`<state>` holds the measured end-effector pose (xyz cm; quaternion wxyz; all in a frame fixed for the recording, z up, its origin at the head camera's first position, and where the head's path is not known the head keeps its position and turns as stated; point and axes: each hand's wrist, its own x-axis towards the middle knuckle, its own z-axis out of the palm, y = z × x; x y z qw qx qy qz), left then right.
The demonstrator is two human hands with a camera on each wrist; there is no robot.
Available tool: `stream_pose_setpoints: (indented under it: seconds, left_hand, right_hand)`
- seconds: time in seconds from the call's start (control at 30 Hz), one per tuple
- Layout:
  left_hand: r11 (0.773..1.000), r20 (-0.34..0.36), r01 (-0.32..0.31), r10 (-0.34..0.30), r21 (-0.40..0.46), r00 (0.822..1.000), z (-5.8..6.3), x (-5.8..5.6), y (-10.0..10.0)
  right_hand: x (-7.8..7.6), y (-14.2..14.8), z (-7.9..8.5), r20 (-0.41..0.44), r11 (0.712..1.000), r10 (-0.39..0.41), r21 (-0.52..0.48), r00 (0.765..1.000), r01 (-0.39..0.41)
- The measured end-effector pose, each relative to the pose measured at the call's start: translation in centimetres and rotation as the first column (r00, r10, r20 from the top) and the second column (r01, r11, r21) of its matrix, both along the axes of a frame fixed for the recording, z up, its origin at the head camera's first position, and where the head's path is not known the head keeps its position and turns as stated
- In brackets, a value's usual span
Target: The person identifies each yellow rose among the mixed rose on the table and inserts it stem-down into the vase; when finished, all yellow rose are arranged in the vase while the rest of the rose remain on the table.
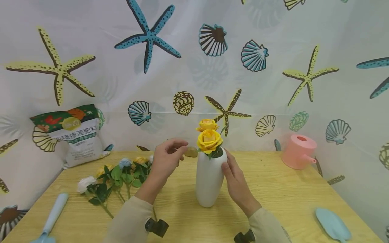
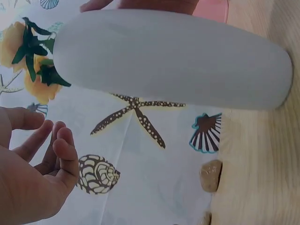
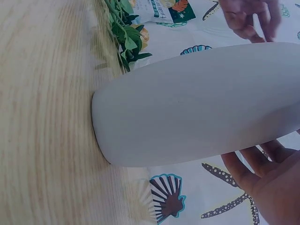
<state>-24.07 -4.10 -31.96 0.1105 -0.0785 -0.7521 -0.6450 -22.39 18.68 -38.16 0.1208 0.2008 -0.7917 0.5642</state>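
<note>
White vase (image 1: 209, 180), left grip (image 1: 166, 158) aloft

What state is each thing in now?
Vase: base on table, held
Yellow roses: in vase, open
Right hand: holding vase
Left hand: empty, fingers bent
Loose flowers: lying on table
Watering can: upright
Bag: standing
Left tool: lying, partly cut off
Right tool: lying
Stone: lying

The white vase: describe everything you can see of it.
The white vase is tall, plain and smooth, with a matte look; its exact material cannot be told. It narrows toward the base, which rests on the wooden table. In the head view its top leans slightly right, perhaps from the lens. Two yellow roses rise from its mouth. The right hand holds its upper side; the left hand is apart from it.
</note>
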Motion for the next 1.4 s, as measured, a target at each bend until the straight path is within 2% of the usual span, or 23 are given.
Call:
stream_pose_setpoints:
  seconds: [0.23,0.33,0.4,0.6,0.73,0.9,0.97,1.03,1.13,1.2,1.4]
  left_hand:
    - [0.995,0.073,-0.101,0.1,0.007,0.992,-2.2,0.4,-4.4]
    - [0.989,0.136,-0.143,0.145,-0.022,0.98,-3.3,0.5,-6.1]
    - [0.988,0.184,-0.149,0.153,-0.037,0.971,-4.0,0.6,-7.1]
    - [0.991,0.292,-0.109,0.126,-0.072,0.948,-6.1,0.4,-9.3]
    - [0.984,0.344,-0.068,0.123,-0.167,0.931,-7.2,0.2,-10.2]
    - [0.943,0.391,0.008,0.131,-0.333,0.911,-8.2,0.1,-10.9]
    - [0.923,0.396,0.034,0.131,-0.383,0.909,-8.6,0.0,-10.9]
    - [0.909,0.402,0.058,0.125,-0.413,0.907,-8.9,-0.1,-10.9]
    - [0.902,0.397,0.075,0.112,-0.426,0.911,-9.2,-0.2,-10.7]
    - [0.905,0.393,0.078,0.102,-0.418,0.914,-9.4,-0.2,-10.5]
    - [0.94,0.391,0.067,0.074,-0.335,0.917,-9.9,-0.5,-10.3]
  right_hand:
    - [0.1,0.0,0.1,0.004,1.0,0.002,-0.002,1.0,-0.002]
    - [0.0,0.0,0.1,0.008,1.0,-0.003,0.001,1.0,0.003]
    - [0.0,0.0,0.0,0.005,1.0,-0.005,0.003,1.0,0.005]
    - [0.0,0.0,0.0,-0.008,1.0,0.002,0.002,1.0,-0.002]
    - [0.0,0.0,0.0,-0.004,1.0,0.001,0.0,1.0,-0.001]
    - [-0.1,-0.1,0.0,0.01,1.0,0.003,-0.006,1.0,-0.003]
    - [-0.1,-0.1,0.0,0.007,1.0,0.004,-0.004,1.0,-0.004]
    - [-0.1,0.0,0.0,0.002,1.0,0.005,-0.001,1.0,-0.005]
    - [-0.2,0.0,0.0,0.001,1.0,0.002,-0.004,1.0,-0.002]
    - [-0.2,0.0,0.0,0.004,1.0,-0.002,-0.008,1.0,0.003]
    - [-0.2,0.0,-0.2,0.009,1.0,-0.003,-0.01,1.0,0.003]
